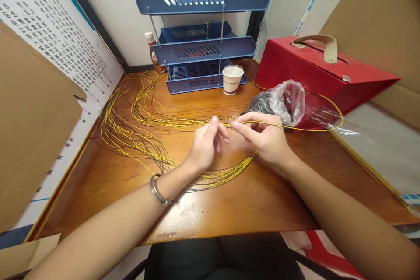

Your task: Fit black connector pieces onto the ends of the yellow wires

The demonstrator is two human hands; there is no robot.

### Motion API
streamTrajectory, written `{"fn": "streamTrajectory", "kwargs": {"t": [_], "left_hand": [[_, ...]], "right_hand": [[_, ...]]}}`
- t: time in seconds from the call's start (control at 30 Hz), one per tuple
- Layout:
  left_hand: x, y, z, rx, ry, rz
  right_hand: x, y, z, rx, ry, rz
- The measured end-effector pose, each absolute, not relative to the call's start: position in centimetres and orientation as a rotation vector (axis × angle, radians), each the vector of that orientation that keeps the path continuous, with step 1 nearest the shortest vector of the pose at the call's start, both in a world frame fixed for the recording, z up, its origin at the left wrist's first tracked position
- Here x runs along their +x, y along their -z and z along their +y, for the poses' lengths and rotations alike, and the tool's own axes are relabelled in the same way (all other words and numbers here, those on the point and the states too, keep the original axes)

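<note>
Several thin yellow wires (138, 135), with a few dark ones among them, lie in loose loops on the wooden desk (249, 201). My left hand (206, 144) is closed in a pinch on a bundle of the yellow wires near the desk's middle. Close beside it, my right hand (262, 135) pinches a single yellow wire (324, 127) that curves off to the right in a loop past a clear plastic bag (285, 100). The two hands' fingertips are almost touching. A metal bracelet (159, 190) circles my left wrist.
A blue three-tier tray rack (203, 48) stands at the back of the desk, with a paper cup (232, 79) in front and a small bottle (155, 54) to its left. A red box with a handle (321, 70) sits at the right. Cardboard panels (29, 127) flank both sides.
</note>
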State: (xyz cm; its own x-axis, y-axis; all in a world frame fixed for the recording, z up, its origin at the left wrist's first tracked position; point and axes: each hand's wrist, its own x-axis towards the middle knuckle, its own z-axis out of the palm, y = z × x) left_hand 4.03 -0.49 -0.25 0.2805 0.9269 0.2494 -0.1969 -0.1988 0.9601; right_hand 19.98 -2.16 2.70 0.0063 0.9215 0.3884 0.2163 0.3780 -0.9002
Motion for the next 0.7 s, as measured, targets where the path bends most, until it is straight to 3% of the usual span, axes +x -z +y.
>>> {"fn": "streamTrajectory", "kwargs": {"t": [0.37,0.7], "left_hand": [[3.96,0.69,-0.55,1.596,-1.330,0.790],[4.11,0.33,-0.50,1.442,-1.368,0.769]], "right_hand": [[20.08,-2.68,-2.09,-1.090,-0.808,-1.459],[20.09,-2.51,-2.03,-1.145,-0.819,-1.444]]}}
